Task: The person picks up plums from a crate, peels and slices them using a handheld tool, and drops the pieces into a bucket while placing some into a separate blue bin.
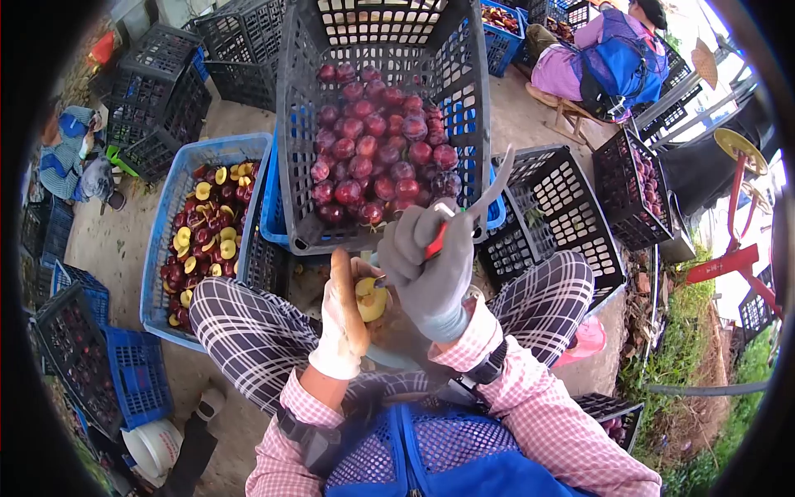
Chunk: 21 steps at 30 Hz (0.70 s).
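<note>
My left hand [341, 319], in a white glove with a tan coating, holds a cut plum [371, 300] with its yellow flesh facing up. My right hand [426, 261], in a grey glove, is closed around the red handle of a curved knife [495, 186], its blade pointing up and away to the right. A small metal tip [380, 282] shows between the right hand and the cut plum; what it belongs to is hidden. Just beyond both hands, a tilted black crate [373, 241] holds many whole dark-red plums [377, 145].
At left stands a light-blue crate [153, 257] of cut plums. An upended black crate [563, 195] lies at right, near another crate [617, 186] of plums. A person [609, 62] sits at upper right; another person [74, 157] is at far left. A white bucket [153, 447] stands lower left.
</note>
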Motion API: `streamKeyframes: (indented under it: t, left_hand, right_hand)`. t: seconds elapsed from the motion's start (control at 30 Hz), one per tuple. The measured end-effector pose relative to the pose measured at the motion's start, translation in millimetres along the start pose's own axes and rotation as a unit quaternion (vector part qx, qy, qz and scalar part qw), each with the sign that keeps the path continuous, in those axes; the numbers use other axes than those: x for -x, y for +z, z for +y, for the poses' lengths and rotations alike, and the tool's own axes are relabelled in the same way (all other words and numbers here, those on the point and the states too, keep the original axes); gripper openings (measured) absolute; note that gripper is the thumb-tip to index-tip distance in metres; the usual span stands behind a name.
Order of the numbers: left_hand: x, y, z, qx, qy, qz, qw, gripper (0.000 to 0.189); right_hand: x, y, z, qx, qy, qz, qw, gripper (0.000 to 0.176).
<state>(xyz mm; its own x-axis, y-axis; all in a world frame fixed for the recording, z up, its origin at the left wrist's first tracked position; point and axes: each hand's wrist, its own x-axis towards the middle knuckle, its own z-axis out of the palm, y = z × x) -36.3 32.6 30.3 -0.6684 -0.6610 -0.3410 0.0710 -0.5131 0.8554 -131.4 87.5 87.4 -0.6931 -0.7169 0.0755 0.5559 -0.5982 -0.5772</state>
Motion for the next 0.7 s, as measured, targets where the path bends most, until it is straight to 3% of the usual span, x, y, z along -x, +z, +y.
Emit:
streamKeyframes:
  t: [0.07, 0.13, 0.17, 0.2, 0.3, 0.4, 0.43, 0.47, 0.53, 0.57, 0.6, 0.63, 0.67, 0.7]
  left_hand:
    - [7.1, 3.2, 7.3, 0.003, -0.024, -0.016, 1.0, 0.069]
    - [7.4, 5.8, 9.1, -0.078, 0.09, 0.003, 0.993, 0.063]
    - [4.7, 0.5, 6.5, -0.016, 0.02, -0.028, 0.999, 0.058]
    - [4.1, -2.3, 0.7, -0.017, 0.02, -0.028, 0.999, 0.058]
    - [2.3, -2.6, -11.0, -0.083, 0.063, -0.014, 0.994, 0.057]
    - [4.4, 2.6, -6.2, -0.065, 0.051, -0.037, 0.996, 0.056]
    - [-6.8, -17.6, -18.4, -0.207, 0.32, -0.096, 0.919, 0.052]
    - [-6.4, -19.6, -10.2, -0.188, 0.289, -0.134, 0.929, 0.049]
    - [-9.6, -15.6, -21.9, -0.059, 0.121, -0.101, 0.986, 0.052]
    - [-10.0, -16.6, -21.9, -0.059, 0.115, -0.1, 0.987, 0.052]
    - [-15.4, -16.0, -18.5, -0.165, 0.203, -0.1, 0.96, 0.056]
    - [-19.5, -14.7, -15.2, -0.268, 0.288, -0.102, 0.914, 0.061]
    - [-19.0, -12.8, -10.3, -0.268, 0.288, -0.103, 0.913, 0.061]
    - [-18.2, -9.8, -2.6, -0.201, 0.204, -0.071, 0.956, 0.064]
  right_hand:
    - [5.3, 3.4, 2.2, 0.068, -0.009, -0.028, 0.997, 0.049]
    - [-0.7, -0.1, 4.3, 0.051, 0.02, 0.009, 0.998, 0.05]
    - [-8.5, -9.3, 6.7, -0.028, 0.067, 0.049, 0.996, 0.051]
    - [-12.6, -17.1, 9.5, -0.107, 0.114, 0.09, 0.984, 0.052]
    - [-12.5, -35.5, 11.1, -0.124, 0.141, 0.056, 0.981, 0.053]
    - [-11.1, -47.2, 12.4, -0.17, 0.157, 0.034, 0.972, 0.052]
    - [-10.8, -49.9, 12.3, -0.263, 0.187, 0.025, 0.946, 0.051]
    - [-10.3, -52.7, 12.2, -0.354, 0.215, 0.015, 0.91, 0.05]
    - [-13.6, -57.2, 12.5, -0.31, 0.195, -0.017, 0.93, 0.047]
    - [-12.8, -48.0, 6.3, -0.227, 0.167, -0.001, 0.959, 0.047]
    - [-11.4, -39.1, 0.8, -0.142, 0.139, 0.013, 0.98, 0.048]
    - [-7.2, -32.9, -2.6, -0.115, 0.127, 0.027, 0.985, 0.037]
    - [-0.7, -34.7, -4.3, -0.115, 0.126, 0.027, 0.985, 0.037]
    - [6.8, -38.1, -7.1, 0.109, 0.1, 0.011, 0.989, 0.027]
